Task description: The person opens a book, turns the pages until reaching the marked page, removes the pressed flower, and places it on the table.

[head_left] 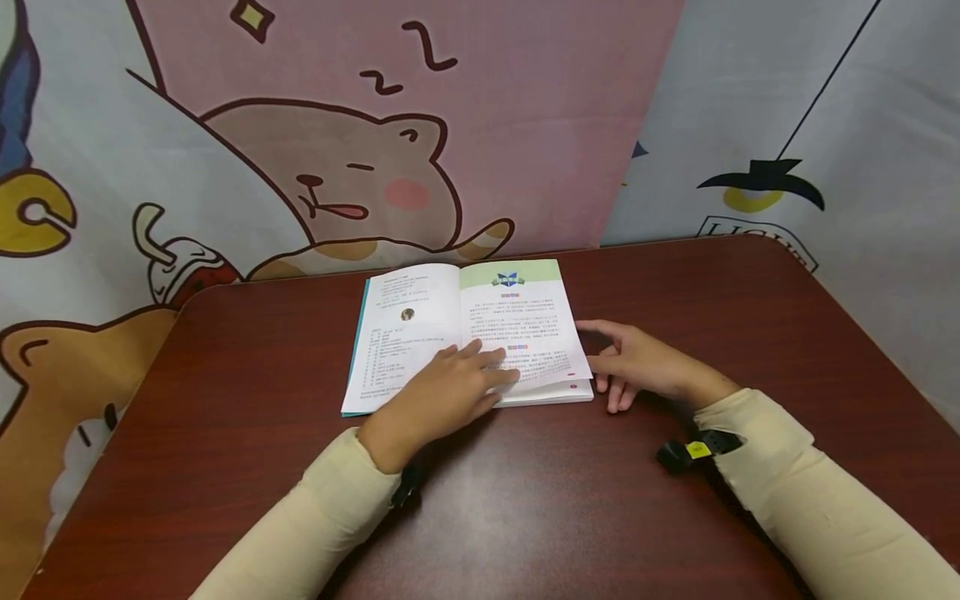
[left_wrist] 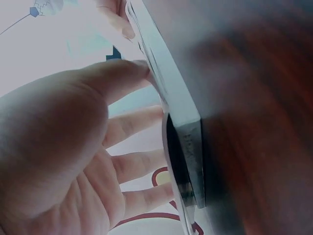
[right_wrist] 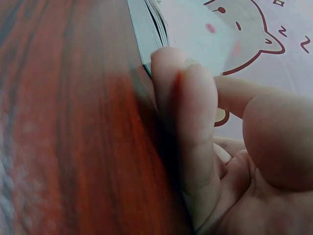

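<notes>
An open book (head_left: 405, 292) with printed pages and a teal cover edge lies on the table. My left hand (head_left: 442, 387) rests across its lower middle, fingers spread over the right page (head_left: 517, 312). In the left wrist view, the left thumb (left_wrist: 122, 76) touches the book's near edge. At the book's right side is my right hand (head_left: 648, 362), its index finger and thumb apart at the page's edge and the other fingers bent below. The right page's lower corner stands slightly off the pages beneath. Fingers (right_wrist: 195, 107) partly hide the book's corner in the right wrist view.
The dark red-brown table (head_left: 495, 508) extends around the book. Behind it hangs a cloth (head_left: 555, 108) printed with cartoon animals. A black wrist device (head_left: 678, 456) with a yellow tag sits at the right cuff.
</notes>
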Available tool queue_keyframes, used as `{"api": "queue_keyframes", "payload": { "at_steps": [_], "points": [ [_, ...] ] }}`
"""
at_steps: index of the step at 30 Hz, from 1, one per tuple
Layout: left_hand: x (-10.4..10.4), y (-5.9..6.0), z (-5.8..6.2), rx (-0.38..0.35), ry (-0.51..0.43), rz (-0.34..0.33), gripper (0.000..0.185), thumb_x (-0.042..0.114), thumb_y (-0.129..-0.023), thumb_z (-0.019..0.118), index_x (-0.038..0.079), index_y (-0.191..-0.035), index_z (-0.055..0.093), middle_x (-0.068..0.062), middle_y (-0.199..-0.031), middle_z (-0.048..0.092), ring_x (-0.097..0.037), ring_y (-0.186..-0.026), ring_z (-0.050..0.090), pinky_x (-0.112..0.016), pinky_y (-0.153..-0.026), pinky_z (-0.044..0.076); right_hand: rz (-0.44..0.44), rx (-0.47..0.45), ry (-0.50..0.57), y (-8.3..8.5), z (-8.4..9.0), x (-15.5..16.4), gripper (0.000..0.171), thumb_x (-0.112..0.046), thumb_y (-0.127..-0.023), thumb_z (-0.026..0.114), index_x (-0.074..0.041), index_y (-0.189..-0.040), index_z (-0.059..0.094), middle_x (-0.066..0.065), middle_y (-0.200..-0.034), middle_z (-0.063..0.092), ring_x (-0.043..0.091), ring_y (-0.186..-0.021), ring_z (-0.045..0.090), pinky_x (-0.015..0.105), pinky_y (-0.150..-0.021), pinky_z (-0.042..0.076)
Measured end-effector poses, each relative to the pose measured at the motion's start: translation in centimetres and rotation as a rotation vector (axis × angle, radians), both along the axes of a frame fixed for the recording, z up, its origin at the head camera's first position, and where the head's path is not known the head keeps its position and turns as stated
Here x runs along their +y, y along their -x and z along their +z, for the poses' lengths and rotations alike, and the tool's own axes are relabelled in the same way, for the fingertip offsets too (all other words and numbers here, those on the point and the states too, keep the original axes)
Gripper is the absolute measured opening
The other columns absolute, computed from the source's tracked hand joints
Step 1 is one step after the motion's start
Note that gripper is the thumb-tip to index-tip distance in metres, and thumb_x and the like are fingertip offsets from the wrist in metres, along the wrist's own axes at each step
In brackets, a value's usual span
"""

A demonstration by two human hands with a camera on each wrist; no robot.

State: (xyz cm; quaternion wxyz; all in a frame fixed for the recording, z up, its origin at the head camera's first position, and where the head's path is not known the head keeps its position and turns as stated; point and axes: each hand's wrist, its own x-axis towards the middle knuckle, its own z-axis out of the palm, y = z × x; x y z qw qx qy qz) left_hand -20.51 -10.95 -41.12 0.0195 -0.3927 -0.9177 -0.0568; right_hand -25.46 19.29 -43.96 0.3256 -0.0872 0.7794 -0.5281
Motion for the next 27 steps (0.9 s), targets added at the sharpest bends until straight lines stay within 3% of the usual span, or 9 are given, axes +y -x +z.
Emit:
{"api": "queue_keyframes", "payload": {
  "at_steps": [5,14,27],
  "points": [
    [0.08,-0.01,-0.01,0.020,-0.001,-0.013,0.036,0.017,-0.093,0.068,0.023,-0.128,0.070,-0.004,-0.136,0.064,-0.032,-0.125,0.060,-0.055,-0.098,0.050,0.028,0.021,0.021,0.02,-0.08,0.15,0.079,-0.013,-0.097,0.063,-0.016,-0.160,0.016,0.013,-0.073,0.061,0.026,-0.054,0.070,0.041,-0.050,0.058],
    [0.07,0.02,-0.02,0.023,-0.002,-0.038,0.045,0.008,-0.087,0.065,0.021,-0.130,0.069,-0.002,-0.136,0.064,-0.028,-0.121,0.060,-0.051,-0.095,0.051,0.043,0.033,0.020,-0.08,0.16,0.14,0.080,-0.011,-0.097,0.062,-0.014,-0.160,0.014,0.013,-0.073,0.061,0.025,-0.053,0.070,0.040,-0.050,0.058],
    [0.20,0.12,-0.05,0.077,0.030,-0.028,0.038,0.017,-0.093,0.067,0.023,-0.131,0.068,0.000,-0.135,0.066,-0.025,-0.122,0.061,-0.048,-0.095,0.052,0.027,0.028,-0.004,-0.11,0.23,-0.14,0.081,-0.020,-0.096,0.067,-0.013,-0.159,0.016,0.012,-0.074,0.061,0.023,-0.052,0.069,0.041,-0.050,0.058]
  ]
}}
